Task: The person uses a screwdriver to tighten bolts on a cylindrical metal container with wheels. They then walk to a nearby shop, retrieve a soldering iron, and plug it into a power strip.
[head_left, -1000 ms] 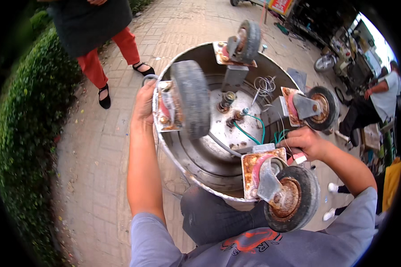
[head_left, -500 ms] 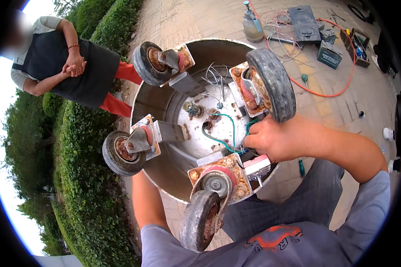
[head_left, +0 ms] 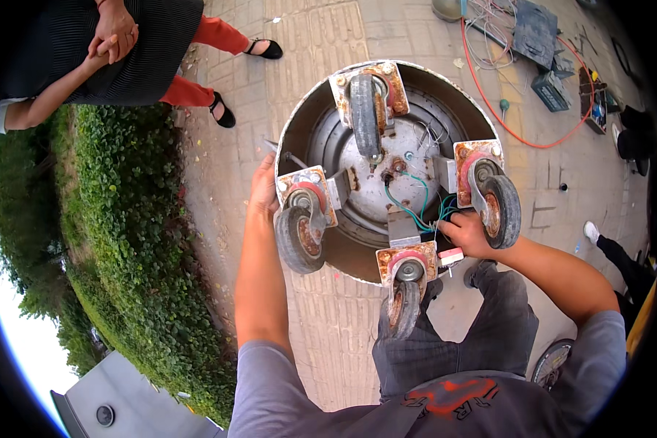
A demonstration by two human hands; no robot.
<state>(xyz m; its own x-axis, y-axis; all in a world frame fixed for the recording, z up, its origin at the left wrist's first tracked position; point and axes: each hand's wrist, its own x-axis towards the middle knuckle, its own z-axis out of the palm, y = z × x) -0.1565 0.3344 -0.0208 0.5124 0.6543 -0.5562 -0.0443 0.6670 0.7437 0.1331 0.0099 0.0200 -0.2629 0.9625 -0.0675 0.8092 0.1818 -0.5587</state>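
A round metal drum (head_left: 469, 98) is upturned in front of me, its underside showing. Four rusty caster wheels sit round its edge: top (head_left: 365, 113), right (head_left: 502, 210), left (head_left: 299, 237) and bottom (head_left: 404, 303). My left hand (head_left: 264, 186) grips the drum's left outer side, fingertips hidden behind it, beside a thin metal bar. Over the near right rim my right hand (head_left: 469, 233) is closed, between the right and bottom casters. Its fingers touch green wires (head_left: 425, 208) running from the rusty centre fitting; whether they pinch them is hidden. A small pink-and-white box (head_left: 451, 257) hangs below that hand.
Someone in a dark apron (head_left: 142, 58) stands at the far left, hands clasped, beside a hedge (head_left: 146, 255). Far right lie an orange hose (head_left: 482, 109), tangled wires, a dark battery-like block (head_left: 551, 91) and a toolbox (head_left: 595, 106). Another person's shoe (head_left: 591, 232) shows at right.
The drum has turned somewhat clockwise and sits farther from me. My left hand, hidden behind it before, now shows at its left side. My right hand stays at the near right rim by the wires.
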